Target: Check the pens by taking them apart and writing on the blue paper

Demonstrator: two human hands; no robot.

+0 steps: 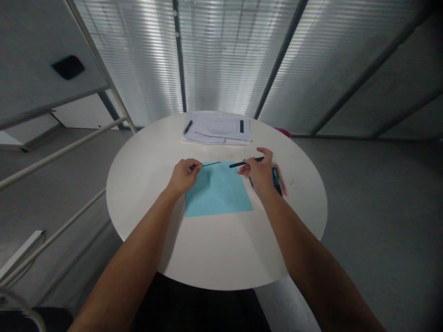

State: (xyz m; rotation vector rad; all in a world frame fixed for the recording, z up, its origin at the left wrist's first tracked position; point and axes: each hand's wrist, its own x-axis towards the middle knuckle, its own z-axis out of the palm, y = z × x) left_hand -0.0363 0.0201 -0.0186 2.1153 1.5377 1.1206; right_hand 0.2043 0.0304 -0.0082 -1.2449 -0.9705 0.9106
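Note:
My left hand (185, 176) is closed in a pinch on a thin dark rod (212, 163), which looks like a pen refill and points right. In my right hand (259, 171) is a black pen barrel (237, 164), its end directed left toward the rod. A gap separates the two pieces. Both are held above the far edge of a light blue sheet of paper (221, 196) lying on the round white table (221, 249). Beside my right hand, partly covered by it, lie several pens (276, 179) and a pink strip-like item (282, 180).
A stack of printed papers (219, 128) lies at the table's far side, with a dark pen (188, 127) and a small black rectangle (242, 126) on it. Metal rails (62, 152) stand at the left. Glass panels with blinds (221, 55) rise behind the table.

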